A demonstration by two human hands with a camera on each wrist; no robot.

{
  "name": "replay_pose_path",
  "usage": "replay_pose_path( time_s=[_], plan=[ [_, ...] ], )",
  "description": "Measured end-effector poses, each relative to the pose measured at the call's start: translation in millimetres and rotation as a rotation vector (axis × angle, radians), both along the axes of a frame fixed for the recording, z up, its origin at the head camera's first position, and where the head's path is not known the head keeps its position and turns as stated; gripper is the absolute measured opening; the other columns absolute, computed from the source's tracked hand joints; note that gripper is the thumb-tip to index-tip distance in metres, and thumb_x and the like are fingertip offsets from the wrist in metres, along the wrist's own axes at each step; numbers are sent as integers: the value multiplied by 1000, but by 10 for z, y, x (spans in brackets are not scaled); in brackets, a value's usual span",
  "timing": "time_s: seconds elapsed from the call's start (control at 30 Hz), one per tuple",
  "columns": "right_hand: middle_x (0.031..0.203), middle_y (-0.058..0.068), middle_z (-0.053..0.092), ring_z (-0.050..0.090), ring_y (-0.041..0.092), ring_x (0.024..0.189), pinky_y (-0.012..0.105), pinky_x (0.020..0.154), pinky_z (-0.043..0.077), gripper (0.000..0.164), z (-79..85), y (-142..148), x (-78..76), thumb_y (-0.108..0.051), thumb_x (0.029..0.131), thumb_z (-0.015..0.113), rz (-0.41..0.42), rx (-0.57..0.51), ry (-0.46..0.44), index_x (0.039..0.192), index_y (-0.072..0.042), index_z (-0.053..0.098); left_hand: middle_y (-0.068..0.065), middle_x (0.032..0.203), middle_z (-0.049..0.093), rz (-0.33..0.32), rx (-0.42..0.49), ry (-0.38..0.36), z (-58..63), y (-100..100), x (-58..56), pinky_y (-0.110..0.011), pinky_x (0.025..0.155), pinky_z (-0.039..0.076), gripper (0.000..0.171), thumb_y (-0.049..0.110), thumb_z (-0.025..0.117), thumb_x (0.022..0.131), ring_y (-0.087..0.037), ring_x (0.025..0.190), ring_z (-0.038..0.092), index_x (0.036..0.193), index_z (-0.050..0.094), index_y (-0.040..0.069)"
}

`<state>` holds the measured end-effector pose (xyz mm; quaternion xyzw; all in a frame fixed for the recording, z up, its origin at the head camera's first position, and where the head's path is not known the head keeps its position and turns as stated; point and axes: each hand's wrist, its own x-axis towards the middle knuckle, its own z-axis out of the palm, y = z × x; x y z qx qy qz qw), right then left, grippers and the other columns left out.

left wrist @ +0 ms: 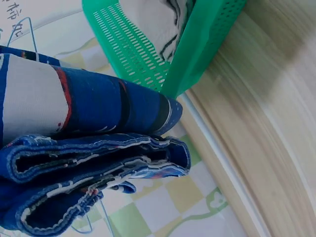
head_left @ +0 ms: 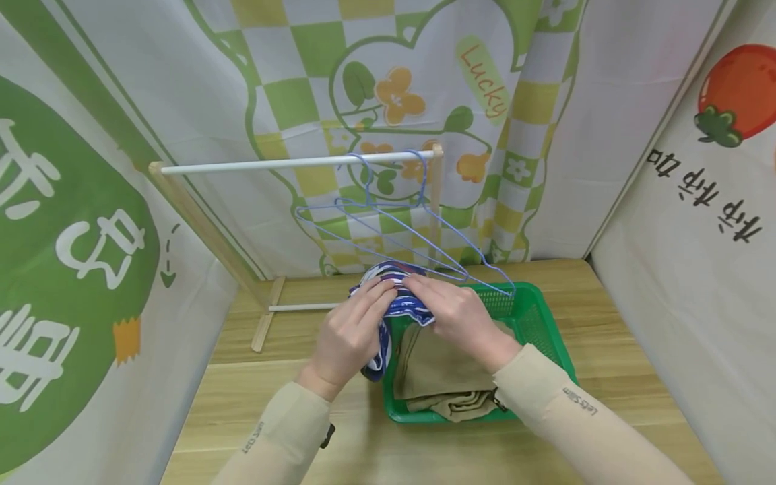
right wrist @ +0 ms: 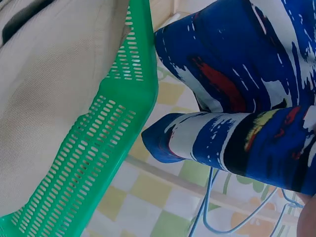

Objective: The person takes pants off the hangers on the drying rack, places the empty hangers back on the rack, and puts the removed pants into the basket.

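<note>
Both hands hold a blue garment [head_left: 407,310] with white, red and black streaks, folded over and hanging in front of the rack. My left hand [head_left: 350,331] grips its upper left part, fingers over the top. From the other side, my right hand [head_left: 459,313] pinches the upper right part, its fingertips close to the left ones. In the left wrist view, the hanging garment [left wrist: 98,101] shows open, stitched hems side by side. The right wrist view has two hanging folds of the garment [right wrist: 222,59]. Behind it, two blue wire hangers [head_left: 418,232] overlap the garment's top; thumbs are hidden.
A green perforated basket [head_left: 545,323] holding folded khaki clothing [head_left: 445,364] stands below the right forearm. The hangers hook over the white rod [head_left: 254,165] of a wooden rack [head_left: 206,229]. Its foot rests on the wooden table [head_left: 273,404]. Printed curtains enclose the back and sides.
</note>
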<state>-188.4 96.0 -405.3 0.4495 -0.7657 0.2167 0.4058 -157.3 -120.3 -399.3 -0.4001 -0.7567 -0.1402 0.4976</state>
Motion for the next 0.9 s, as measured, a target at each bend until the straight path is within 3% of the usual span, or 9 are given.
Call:
replay_pose_path(
  time_s=[0.13, 0.27, 0.43, 0.6, 0.9],
  plan=[
    [113, 18, 75, 75, 31, 97, 41, 78, 64, 52, -15, 52, -30, 19, 72, 70, -4, -11, 26, 122, 4, 69, -18, 124, 71, 2, 13, -66, -31, 38, 5, -40, 95, 59, 36, -7, 48, 89, -35, 112, 71, 118, 69, -5],
    [110, 20, 75, 76, 32, 93, 42, 76, 64, 46, -6, 94, -55, 12, 76, 75, -11, -28, 38, 120, 4, 69, -18, 137, 64, 36, 27, -176, -68, 62, 34, -40, 92, 60, 37, -5, 58, 87, -33, 114, 70, 124, 62, -5],
    [109, 20, 75, 75, 33, 92, 43, 76, 63, 45, 24, 124, -55, 8, 76, 77, -17, -28, 48, 120, 4, 69, -15, 150, 55, 122, 72, -334, -135, 75, 68, -42, 82, 63, 71, -2, 79, 74, -33, 108, 72, 138, 49, 0],
    [111, 18, 75, 76, 31, 93, 41, 76, 64, 45, 23, 153, -54, 10, 77, 69, -24, -17, 65, 121, 3, 69, -13, 146, 58, 195, 83, -438, -187, 60, 70, -48, 83, 62, 91, 5, 86, 70, -35, 112, 70, 149, 41, 7],
    [110, 18, 75, 75, 30, 91, 40, 72, 64, 41, -10, 191, -50, 10, 79, 66, -17, -11, 101, 120, 3, 70, -18, 136, 64, 268, 57, -576, -221, 46, 97, -54, 83, 62, 86, 6, 88, 73, -37, 117, 67, 148, 46, 10]
  ],
)
